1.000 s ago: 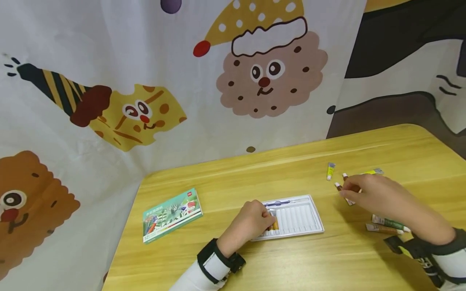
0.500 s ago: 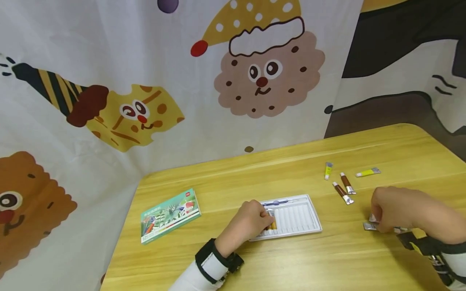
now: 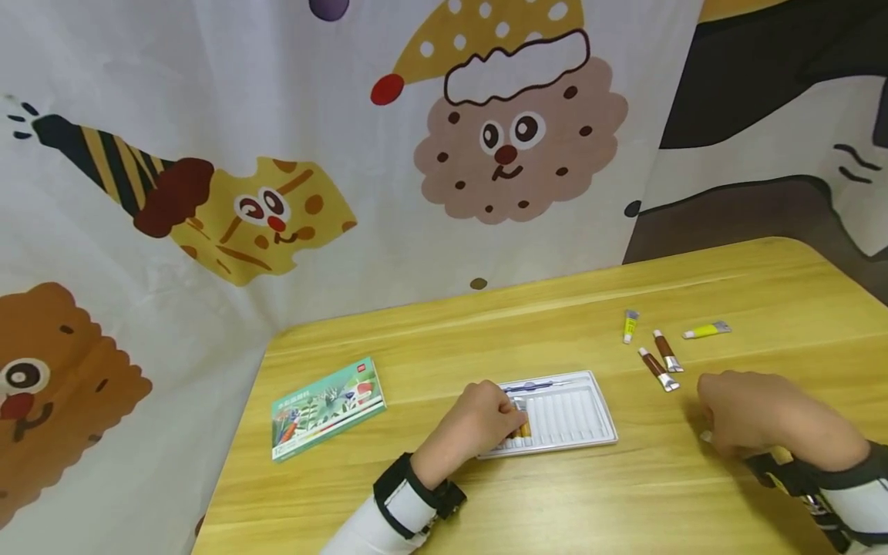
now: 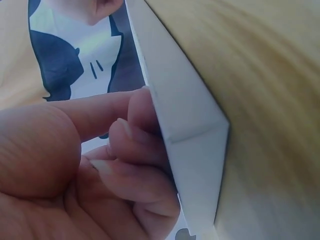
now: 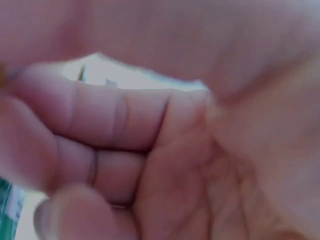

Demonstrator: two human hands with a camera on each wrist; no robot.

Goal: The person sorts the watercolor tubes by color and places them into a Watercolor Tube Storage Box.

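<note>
Fingers (image 5: 100, 115) curled toward palm (image 5: 175, 175), blurred; green thing (image 5: 6, 212) at lower-left edge.
</note>
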